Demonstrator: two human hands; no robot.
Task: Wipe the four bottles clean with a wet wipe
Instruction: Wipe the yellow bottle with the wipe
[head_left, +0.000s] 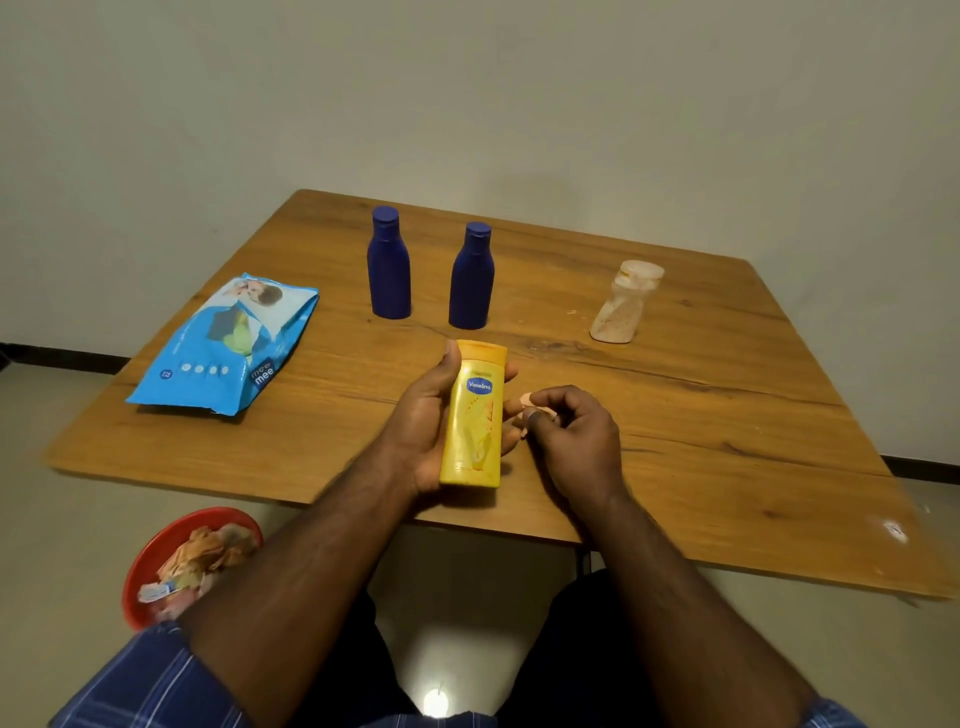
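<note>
four bottles are in view, and the risks run from one side to the other. at the far left, on the floor, a red bowl (150, 561) holds crumpled used wipes (208, 553), so a spent wipe dropped carelessly could miss it. on the table (727, 415) lies the blue wipe pack (228, 345), well apart from the hands; whether its flap is shut i cannot tell, and if open the wipes could dry out. two blue bottles (388, 265) (471, 278) stand upright near each other behind the hands, so a reach past them could tip one. the left hand (428, 415) is wrapped around the yellow bottle (475, 415), held just above the table; a damp plastic side could slip from that grip. the right hand (571, 431) is pinched nearly shut on a small pale scrap (531, 402), perhaps a balled wipe, just beside the bottle; so small a pad may miss patches. far right, the clear bottle (623, 304) looks streaked and stands apart, seemingly not yet cleaned.
</note>
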